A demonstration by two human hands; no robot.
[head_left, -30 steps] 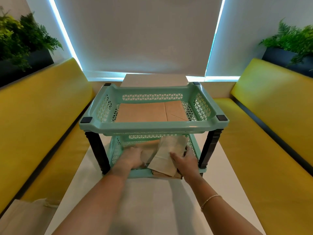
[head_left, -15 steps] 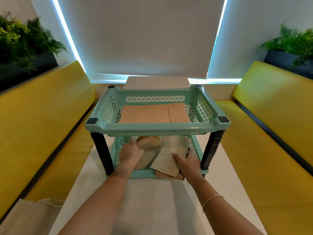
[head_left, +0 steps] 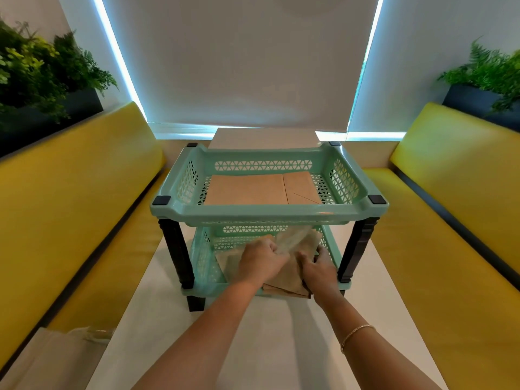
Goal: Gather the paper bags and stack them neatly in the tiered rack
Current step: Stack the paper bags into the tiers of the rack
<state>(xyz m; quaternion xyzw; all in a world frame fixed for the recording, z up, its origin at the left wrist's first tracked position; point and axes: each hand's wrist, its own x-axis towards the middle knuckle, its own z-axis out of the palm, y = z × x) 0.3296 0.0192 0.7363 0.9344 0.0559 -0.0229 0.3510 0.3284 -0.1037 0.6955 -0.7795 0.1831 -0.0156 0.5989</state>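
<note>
A mint-green two-tier rack (head_left: 267, 213) on black legs stands on the white table. Flat brown paper bags (head_left: 253, 190) lie in its upper tray. In the lower tray lies a loose pile of paper bags (head_left: 289, 280), some poking over the front rim. My left hand (head_left: 261, 261) grips one blurred, lifted bag (head_left: 292, 239) above the pile. My right hand (head_left: 319, 270) holds the pile's right side, thumb on top and fingers curled at its edge.
Yellow bench seats (head_left: 70, 198) run along both sides of the white table (head_left: 253, 347). A pale cloth bag (head_left: 47, 358) lies at the lower left. Planters with ferns (head_left: 484, 80) stand behind each bench. A white board (head_left: 264, 137) lies behind the rack.
My left hand has moved right and lifted a bag above the pile. My right hand has slid a little deeper along the pile's right side. The camera has shifted slightly.
</note>
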